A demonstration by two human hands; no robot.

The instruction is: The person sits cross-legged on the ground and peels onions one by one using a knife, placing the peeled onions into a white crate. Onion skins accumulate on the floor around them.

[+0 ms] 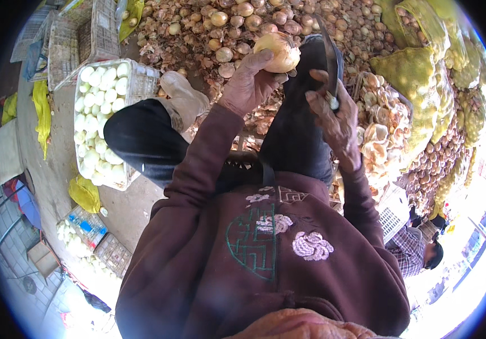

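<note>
My left hand (249, 80) grips a yellow-skinned onion (277, 53), thumb on its near side and fingertips underneath. Dry skin still covers the onion, with a ragged tuft at its top. In my right hand (338, 116) is a knife (329, 55) with a dark, slightly curved blade that points away from me. Its handle is mostly hidden by the palm, and a small pale bit shows near the base of the blade. The blade stands apart from the onion, to its right. Beyond both hands spreads a heap of unpeeled onions (236, 21) among loose dry skins.
Peeled white onions fill a plastic crate (143, 80) by my left knee. Stacked crates (63, 51) stand at the far left. Onion peels (376, 131) pile up on the right, beside full yellow mesh sacks (408, 76). Another person (410, 250) sits at the lower right.
</note>
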